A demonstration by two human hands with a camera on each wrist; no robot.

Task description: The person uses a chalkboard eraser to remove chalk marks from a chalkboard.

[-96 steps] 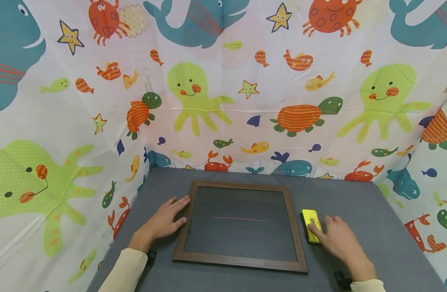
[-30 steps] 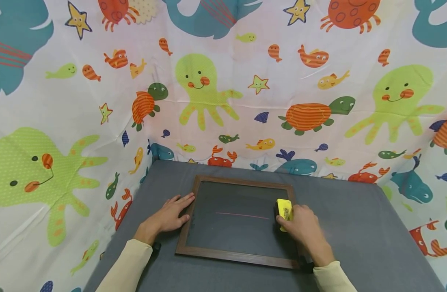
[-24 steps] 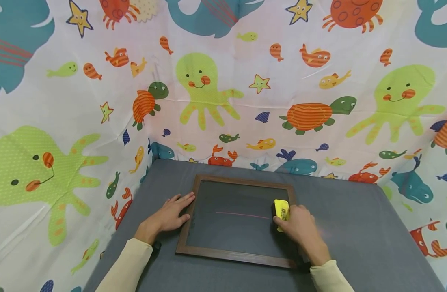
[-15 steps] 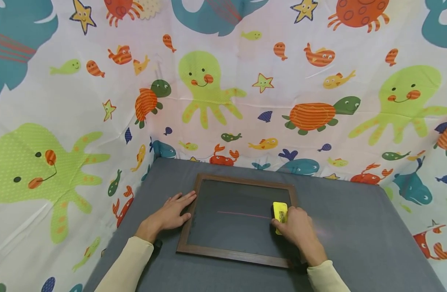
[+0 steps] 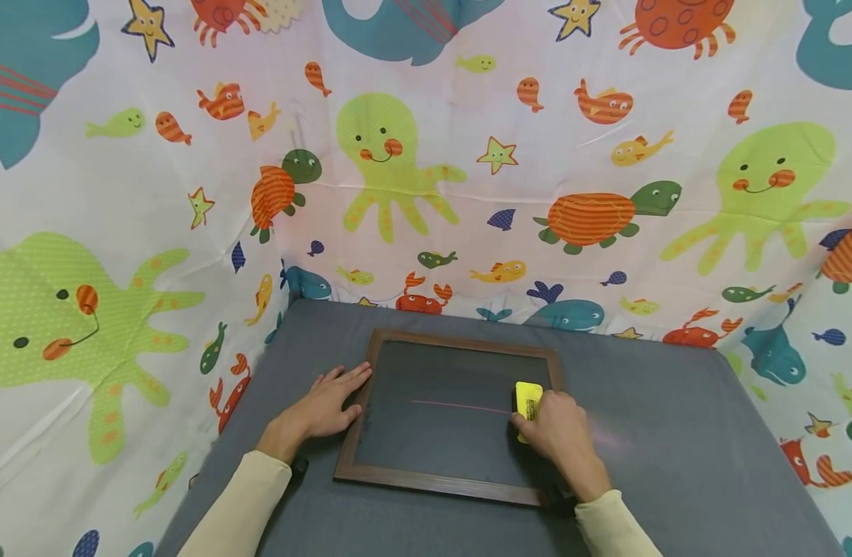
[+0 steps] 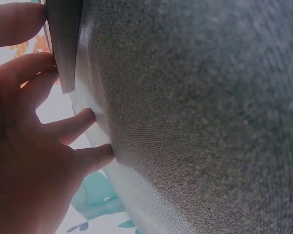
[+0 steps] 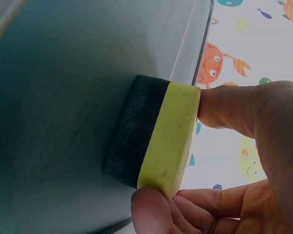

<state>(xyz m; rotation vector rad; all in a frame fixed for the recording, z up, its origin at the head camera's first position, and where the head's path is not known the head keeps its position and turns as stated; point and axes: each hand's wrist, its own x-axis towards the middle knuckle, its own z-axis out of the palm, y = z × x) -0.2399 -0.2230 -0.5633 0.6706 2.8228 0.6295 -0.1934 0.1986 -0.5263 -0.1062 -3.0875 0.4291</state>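
Note:
A brown-framed blackboard (image 5: 446, 456) lies on the grey table, with a thin pink chalk line (image 5: 460, 405) across its middle. My right hand (image 5: 558, 433) grips a yellow and black board eraser (image 5: 528, 398) near the board's right side. In the right wrist view the black felt side of the eraser (image 7: 136, 129) faces the board surface, and the chalk line runs up to it. My left hand (image 5: 321, 406) rests with fingers extended at the frame's left edge. The left wrist view shows its fingertips (image 6: 49, 61) at the frame and others on the cloth.
Grey cloth covers the table (image 5: 676, 433) around the board. A white curtain (image 5: 460, 255) printed with sea animals hangs behind and along both sides. Cream sleeves (image 5: 248, 503) and dark wrist straps show at both arms.
My right hand took hold of the eraser beside the board, brought it over the right frame edge, and moved it left to the line's right end. My left hand stays at the frame.

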